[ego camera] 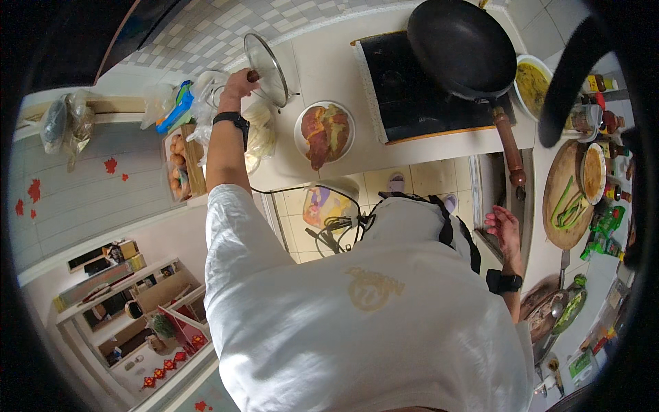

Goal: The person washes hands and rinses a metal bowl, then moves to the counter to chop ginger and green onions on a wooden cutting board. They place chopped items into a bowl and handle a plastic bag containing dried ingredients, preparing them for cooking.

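My left hand (241,85) grips the brown knob of a glass pot lid (270,62) with a metal rim. The lid is tilted up on its edge at the back left of the counter, near the tiled wall. Close to my left forearm lie pale pieces of food in a plastic bag (261,136). Cooked sweet potatoes (328,131) fill a white plate (299,139) right of it. My right hand (504,232) hangs empty by the counter's edge, fingers loosely bent. Nearest to it is the wooden handle (508,144) of a black wok (458,46).
The wok rests on a black cooktop (396,92). A bowl of yellowish food (535,85) stands beside it. On the right counter are a round cutting board (558,226) with green stalks and a bowl (594,172). Eggs (177,159) sit far left; a black cable (334,224) hangs in front of me.
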`<action>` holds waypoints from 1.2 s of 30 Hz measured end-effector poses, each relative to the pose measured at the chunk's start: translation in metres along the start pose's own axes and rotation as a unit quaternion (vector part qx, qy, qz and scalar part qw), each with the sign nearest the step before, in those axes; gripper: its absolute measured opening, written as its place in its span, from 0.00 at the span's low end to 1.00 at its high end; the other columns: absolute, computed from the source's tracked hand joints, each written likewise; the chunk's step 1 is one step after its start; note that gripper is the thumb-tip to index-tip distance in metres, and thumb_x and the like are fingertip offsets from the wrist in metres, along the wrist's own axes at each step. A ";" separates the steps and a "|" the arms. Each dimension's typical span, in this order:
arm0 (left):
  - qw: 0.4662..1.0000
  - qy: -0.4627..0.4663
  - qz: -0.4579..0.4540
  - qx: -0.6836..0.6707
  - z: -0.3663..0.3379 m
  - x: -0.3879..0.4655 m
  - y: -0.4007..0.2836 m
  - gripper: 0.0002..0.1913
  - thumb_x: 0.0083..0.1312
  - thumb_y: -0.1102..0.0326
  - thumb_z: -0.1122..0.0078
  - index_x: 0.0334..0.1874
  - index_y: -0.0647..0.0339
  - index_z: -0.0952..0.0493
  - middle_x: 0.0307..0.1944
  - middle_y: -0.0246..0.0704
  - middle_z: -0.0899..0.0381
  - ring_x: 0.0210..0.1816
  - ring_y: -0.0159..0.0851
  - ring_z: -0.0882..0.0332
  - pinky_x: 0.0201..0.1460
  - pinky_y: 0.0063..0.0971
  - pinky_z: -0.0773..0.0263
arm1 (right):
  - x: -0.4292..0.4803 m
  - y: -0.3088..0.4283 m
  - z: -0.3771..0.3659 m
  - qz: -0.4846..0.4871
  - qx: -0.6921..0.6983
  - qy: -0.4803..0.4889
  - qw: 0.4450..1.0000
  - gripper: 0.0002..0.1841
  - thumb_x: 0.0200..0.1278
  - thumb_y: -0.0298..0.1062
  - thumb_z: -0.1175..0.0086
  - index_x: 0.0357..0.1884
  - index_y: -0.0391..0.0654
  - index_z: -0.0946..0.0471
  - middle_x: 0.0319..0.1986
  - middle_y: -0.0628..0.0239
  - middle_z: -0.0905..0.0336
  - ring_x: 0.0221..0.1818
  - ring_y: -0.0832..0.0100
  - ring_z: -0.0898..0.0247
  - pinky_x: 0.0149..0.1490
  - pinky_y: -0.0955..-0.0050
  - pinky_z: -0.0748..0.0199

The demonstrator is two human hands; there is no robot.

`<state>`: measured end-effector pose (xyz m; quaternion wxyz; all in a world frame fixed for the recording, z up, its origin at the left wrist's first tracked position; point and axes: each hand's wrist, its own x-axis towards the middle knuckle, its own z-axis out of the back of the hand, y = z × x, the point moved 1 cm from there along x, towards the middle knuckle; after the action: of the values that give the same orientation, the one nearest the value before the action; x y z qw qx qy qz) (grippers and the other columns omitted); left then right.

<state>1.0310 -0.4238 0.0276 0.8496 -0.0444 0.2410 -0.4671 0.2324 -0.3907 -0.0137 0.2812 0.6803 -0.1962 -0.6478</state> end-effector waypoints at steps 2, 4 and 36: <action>0.999 -0.019 -0.007 -0.027 -0.002 0.000 0.003 0.20 0.53 0.62 0.34 0.46 0.61 0.26 0.29 0.36 0.20 0.21 0.33 0.23 0.28 0.26 0.27 | -0.001 -0.004 -0.002 -0.008 0.010 -0.004 1.000 0.14 0.64 0.31 0.56 0.50 0.38 0.30 0.30 0.62 0.22 0.27 0.73 0.25 0.27 0.79 0.28; 0.996 -0.060 -0.036 -0.052 -0.005 -0.002 0.005 0.20 0.55 0.62 0.34 0.47 0.63 0.27 0.30 0.35 0.20 0.20 0.31 0.23 0.26 0.25 0.27 | 0.000 -0.006 -0.004 -0.006 0.015 -0.005 1.000 0.14 0.64 0.31 0.56 0.50 0.38 0.30 0.30 0.62 0.22 0.27 0.73 0.25 0.27 0.79 0.28; 0.903 -0.080 -0.387 0.169 -0.041 -0.052 -0.532 0.25 0.53 0.50 0.39 0.48 0.61 0.24 0.44 0.42 0.21 0.49 0.46 0.25 0.52 0.35 0.31 | -0.049 -0.110 0.127 0.018 0.195 -0.177 0.965 0.14 0.65 0.33 0.58 0.49 0.38 0.30 0.30 0.60 0.22 0.27 0.72 0.24 0.26 0.77 0.25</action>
<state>0.5788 -0.6728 0.1706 0.6126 -0.0268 0.0535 -0.7881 0.0915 -0.2922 -0.0465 0.1157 0.5927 -0.3776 -0.7019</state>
